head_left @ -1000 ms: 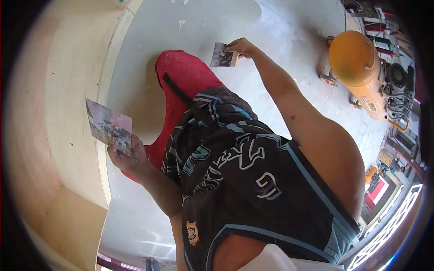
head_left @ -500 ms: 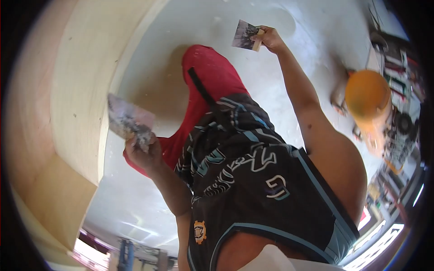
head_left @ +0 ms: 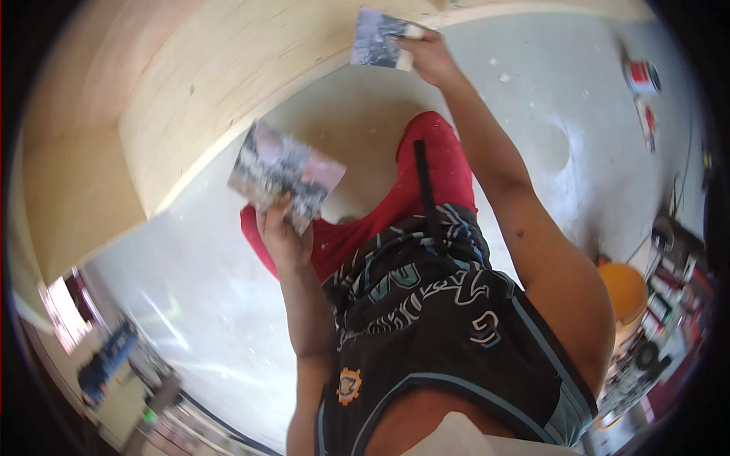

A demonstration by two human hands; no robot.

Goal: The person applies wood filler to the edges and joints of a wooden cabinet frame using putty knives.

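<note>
My left hand [head_left: 285, 232] is closed on the lower edge of a flat rectangular plate [head_left: 308, 171], blotched grey, white and pinkish. This plate is tilted in front of my knees. Farther out, my right hand [head_left: 431, 57] pinches a smaller flat scraper-like plate [head_left: 372, 39], with a pale yellow strip along its gripped edge and grey smears on its face. The smaller plate overlaps the lower border of a pale plywood panel [head_left: 228, 72] in this view. My fingertips partly cover both plates.
The plywood panel curves across the upper left and joins another wooden face [head_left: 76, 197]. A grey floor [head_left: 205, 281] lies below. To the right stand a red-and-white can [head_left: 643, 77] and an orange round object [head_left: 623, 291] beside cluttered items. Blue cloth [head_left: 106, 361] shows at lower left.
The view has swung to the right. My right hand with its plate now overlaps the plywood instead of the floor; the left plate appears farther right, away from the panel. Both hands keep their hold.
</note>
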